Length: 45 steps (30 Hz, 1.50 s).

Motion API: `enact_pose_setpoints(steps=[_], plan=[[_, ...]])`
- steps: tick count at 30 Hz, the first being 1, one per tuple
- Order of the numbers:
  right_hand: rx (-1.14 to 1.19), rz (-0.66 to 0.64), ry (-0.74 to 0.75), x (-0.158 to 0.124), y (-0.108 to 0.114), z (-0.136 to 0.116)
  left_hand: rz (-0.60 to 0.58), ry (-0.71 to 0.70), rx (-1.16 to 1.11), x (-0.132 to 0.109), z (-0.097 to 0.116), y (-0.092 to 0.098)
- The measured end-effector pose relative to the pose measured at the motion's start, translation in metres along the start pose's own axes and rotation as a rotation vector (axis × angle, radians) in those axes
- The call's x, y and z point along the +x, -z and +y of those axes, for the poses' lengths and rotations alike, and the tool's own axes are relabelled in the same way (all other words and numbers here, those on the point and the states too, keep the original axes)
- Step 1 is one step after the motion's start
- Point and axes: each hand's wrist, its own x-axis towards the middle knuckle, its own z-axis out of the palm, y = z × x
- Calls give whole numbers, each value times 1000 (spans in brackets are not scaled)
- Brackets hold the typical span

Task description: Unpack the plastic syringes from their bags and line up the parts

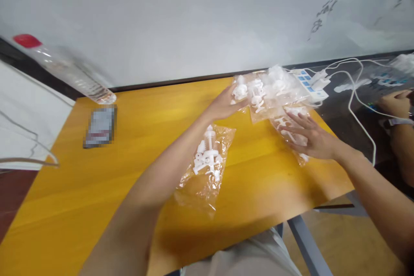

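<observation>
Counted carefully on the orange table [97, 189]: one clear bag [207, 181] with white parts [210, 155] inside, in front, just beside the left forearm [155, 181]; one second bag [286, 127] under the right hand [310, 138]; at the back, one heap of bags [258, 92], at least two, exact number uncertain. Left hand [231, 103] touching the heap at its left end, thumb and fingers apart; impossible to say whether gripping. Right hand released, fingers fanned over the second bag.

Also counted: one bottle [74, 71] with red cap [27, 40], one flat object [101, 127] near it, one power strip [310, 84] just beside the heap, one hand of another person [396, 103] beyond the right edge.

Back edge along the dark rail [181, 82] of the whiteboard [177, 21]. For moving, broad stretch of wood between flat object and left forearm; smaller one between clear bag and second bag.

On whiteboard, upper right, handwritten characters [326, 6], too blurred for sure reading. On flat object, marking pixelated.
</observation>
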Motion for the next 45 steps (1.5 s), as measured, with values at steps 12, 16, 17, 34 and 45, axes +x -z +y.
enact_pose_setpoints(steps=[12,16,17,34,45], plan=[[168,-10,574,105,-64,-189,-122,13,234,-295,-64,33],[289,24,549,119,-83,-180,79,-75,209,-287,-64,19],[331,57,523,117,-85,-174,109,-99,190,-280,-61,20],[585,139,400,108,-43,-152,389,7,-48,-226,-16,53],[728,63,197,117,-18,-168,646,150,-73,-203,32,77]])
